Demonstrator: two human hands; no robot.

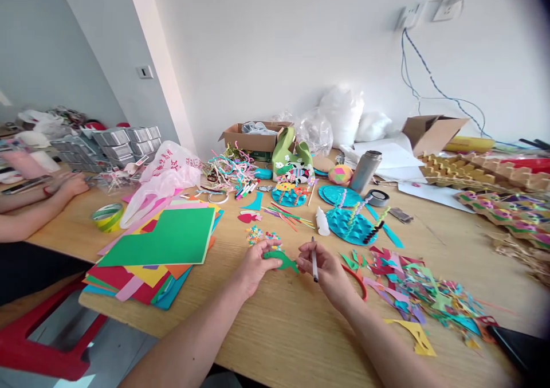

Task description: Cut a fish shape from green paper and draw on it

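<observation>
Between thumb and fingers, my left hand (258,266) grips a green paper fish cutout (283,260) just above the table. My right hand (323,269) holds a pen (314,262), and its fingertips are at the tail end of the cutout; whether they pinch it I cannot tell. Red-handled scissors (360,282) lie partly hidden behind my right hand. Small colourful paper bits (254,235) are piled just beyond my left hand. Farther off are a red fish cutout (249,217) and a white glue bottle (322,222).
Coloured sheets (165,236) are stacked at left, near yellow tape (107,217). Paper scraps (429,290) spread at right. Blue discs with pipe cleaners (352,226) and a metal flask (366,171) stand farther back. Another person's hands (66,184) rest at far left.
</observation>
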